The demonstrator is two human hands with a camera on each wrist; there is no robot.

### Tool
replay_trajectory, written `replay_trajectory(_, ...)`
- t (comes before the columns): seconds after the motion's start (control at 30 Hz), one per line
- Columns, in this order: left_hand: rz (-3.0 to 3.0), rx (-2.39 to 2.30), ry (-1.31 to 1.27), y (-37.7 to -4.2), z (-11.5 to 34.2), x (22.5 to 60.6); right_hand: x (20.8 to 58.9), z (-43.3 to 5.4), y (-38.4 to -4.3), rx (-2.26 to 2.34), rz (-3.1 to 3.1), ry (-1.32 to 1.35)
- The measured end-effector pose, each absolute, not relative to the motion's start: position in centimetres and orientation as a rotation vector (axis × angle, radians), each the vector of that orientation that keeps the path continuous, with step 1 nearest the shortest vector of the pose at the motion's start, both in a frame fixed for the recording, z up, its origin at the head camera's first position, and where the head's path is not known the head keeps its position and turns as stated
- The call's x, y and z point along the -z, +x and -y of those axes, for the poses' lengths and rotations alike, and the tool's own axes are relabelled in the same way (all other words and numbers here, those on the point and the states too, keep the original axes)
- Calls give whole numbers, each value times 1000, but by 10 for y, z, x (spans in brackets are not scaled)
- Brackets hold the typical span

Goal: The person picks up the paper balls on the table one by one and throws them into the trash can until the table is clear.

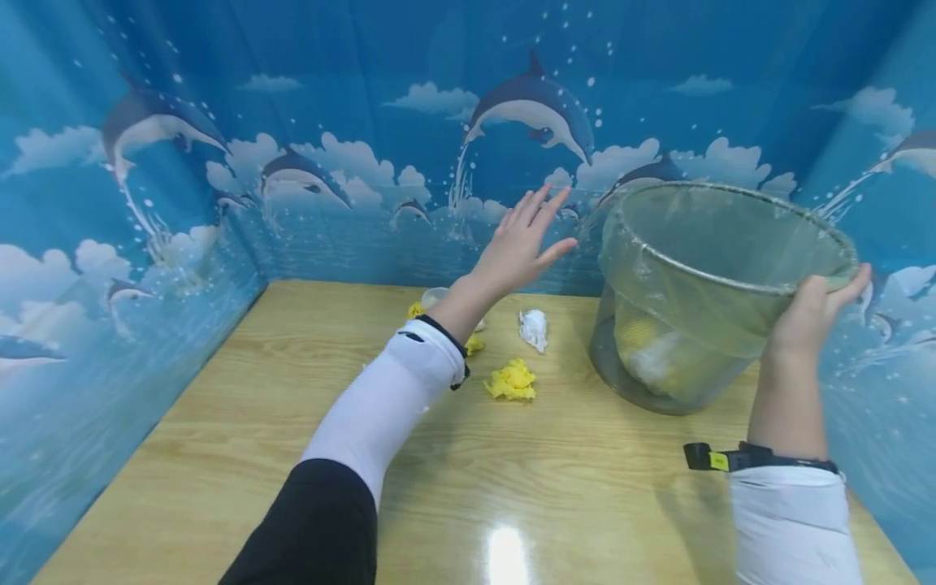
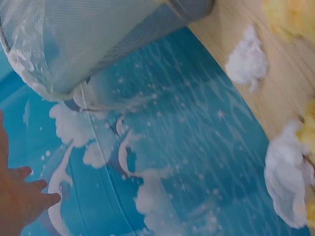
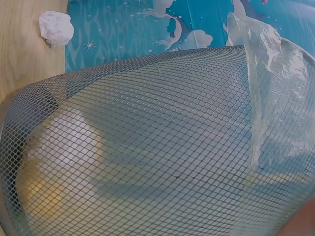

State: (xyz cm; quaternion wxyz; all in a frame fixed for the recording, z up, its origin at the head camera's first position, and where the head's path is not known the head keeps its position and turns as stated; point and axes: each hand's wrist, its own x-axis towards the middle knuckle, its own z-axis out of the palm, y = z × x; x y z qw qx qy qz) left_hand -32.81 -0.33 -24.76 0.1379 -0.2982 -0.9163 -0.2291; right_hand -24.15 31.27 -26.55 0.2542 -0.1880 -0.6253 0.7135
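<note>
My right hand (image 1: 808,317) grips the near right rim of a mesh wastebasket (image 3: 197,123) lined with a thin plastic bag (image 1: 695,305). The basket leans slightly at the table's right side, with yellow and white crumpled paper showing through its wall. Fingers spread, my left hand (image 1: 522,244) hangs in the air left of the basket and holds nothing. Below it lie a white paper ball (image 1: 534,329) and a yellow paper ball (image 1: 512,380). More yellow paper (image 1: 475,344) is partly hidden behind my left forearm, beside a whitish crumpled piece (image 2: 288,174).
A wooden table (image 1: 292,422) carries everything. Behind it and at both sides hangs a blue curtain (image 1: 351,81) printed with dolphins and clouds, close to the table's edges.
</note>
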Motion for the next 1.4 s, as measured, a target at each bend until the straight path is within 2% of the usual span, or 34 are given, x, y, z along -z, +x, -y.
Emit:
replay_trajectory(0.3, 2632, 787, -698, -324, 60, 256, 266, -313, -242, -1930, 1694, -491)
replay_trajectory(0.5, 2710, 725, -623, -323, 91, 275, 266, -314, -242, -1930, 1680, -489)
replay_trajectory(1.4, 2989, 609, -550, -322, 162, 375, 264, -311, -240, -1939, 1713, -507)
